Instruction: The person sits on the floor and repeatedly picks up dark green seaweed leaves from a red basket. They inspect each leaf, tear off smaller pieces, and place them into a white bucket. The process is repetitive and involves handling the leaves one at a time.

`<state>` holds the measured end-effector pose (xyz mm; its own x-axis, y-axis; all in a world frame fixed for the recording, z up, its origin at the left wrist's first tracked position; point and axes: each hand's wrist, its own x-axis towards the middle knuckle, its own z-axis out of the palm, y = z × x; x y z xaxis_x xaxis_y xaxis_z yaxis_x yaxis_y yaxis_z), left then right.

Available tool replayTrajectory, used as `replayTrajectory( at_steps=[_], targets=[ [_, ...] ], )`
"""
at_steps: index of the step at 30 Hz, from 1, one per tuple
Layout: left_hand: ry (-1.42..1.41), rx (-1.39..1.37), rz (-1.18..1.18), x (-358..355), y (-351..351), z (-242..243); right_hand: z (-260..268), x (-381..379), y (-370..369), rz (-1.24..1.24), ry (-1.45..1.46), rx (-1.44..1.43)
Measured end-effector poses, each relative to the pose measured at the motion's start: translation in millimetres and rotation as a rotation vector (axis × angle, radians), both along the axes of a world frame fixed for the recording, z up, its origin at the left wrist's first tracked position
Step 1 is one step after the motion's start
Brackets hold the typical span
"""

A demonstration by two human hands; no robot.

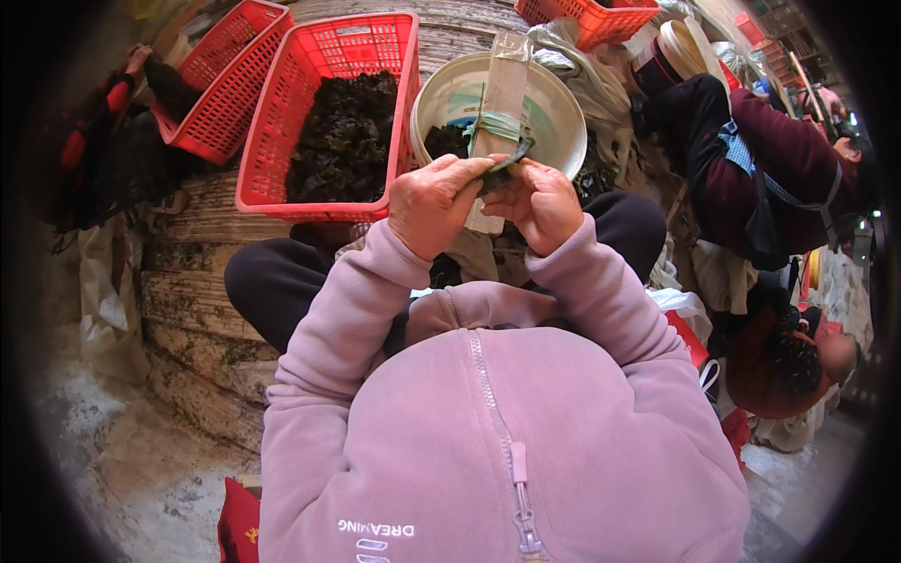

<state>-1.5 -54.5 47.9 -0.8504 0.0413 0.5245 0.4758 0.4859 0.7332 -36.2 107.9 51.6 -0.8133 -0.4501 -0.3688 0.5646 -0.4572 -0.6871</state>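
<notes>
Both of my hands meet over a wooden board [508, 84] that lies across a white plastic bucket [576, 116]. Between the fingertips of my left hand [438, 198] and my right hand [540, 203] is a dark green strip of what looks like seaweed [512, 156]. Pale green cord [501, 124] is wound round the board, and a thin upright piece [481, 105] stands at the binding. More dark leafy pieces [448, 141] lie inside the bucket. To the left, a red plastic crate [252, 169] holds a heap of dark, wet-looking seaweed [345, 141].
A second red crate [229, 112] stands at the far left beside a person's dark sleeve [116, 95]. Another orange-red crate [598, 24] is at the top. Seated people [774, 169] work on the right, near a dark-sided bucket [651, 67]. Worn planks [204, 281] lie at left.
</notes>
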Motion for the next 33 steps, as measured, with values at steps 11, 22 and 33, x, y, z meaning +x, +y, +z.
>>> replayTrajectory(
  at_steps=[11,22,33],
  targets=[
    [0.312,-0.546,0.189,0,-2,-11,-4,-4,-8,-0.006,-0.050,-0.027],
    [0.241,-0.259,0.333,-9,-26,-69,46,-10,-32,-0.175,0.547,0.339],
    [-0.204,-0.390,0.456,-16,-59,-138,70,-3,-71,-0.193,0.636,0.388]
  ],
)
